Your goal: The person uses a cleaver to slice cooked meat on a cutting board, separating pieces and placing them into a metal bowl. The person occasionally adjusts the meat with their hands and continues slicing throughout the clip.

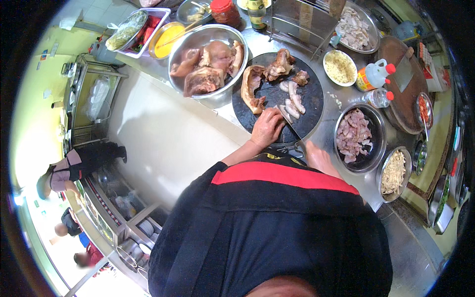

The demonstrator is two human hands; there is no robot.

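Note:
My right hand (pixel 317 156) grips the knife (pixel 295 130) at the near right rim of the round black cutting board (pixel 306 87). Its blade slants up and left across the board. Close against the blade, my left hand (pixel 268 125) has its fingers curled over a piece of pork that they mostly hide. Several pale pork slices (pixel 294 99) lie just past the blade tip. Farther back on the board are a long curved strip of pork with rind (pixel 249 89), a browned chunk of meat (pixel 279 66) and a smaller chunk (pixel 300 77).
Left of the board stands a steel basin (pixel 237 80) of large pork pieces. To the right are a bowl of sliced meat (pixel 354 135), a bowl of pale strips (pixel 394 172), minced garlic (pixel 339 67), bottles (pixel 373 76) and a cleaver (pixel 403 74) on a wooden block (pixel 393 102). A co-worker (pixel 70 169) stands far left.

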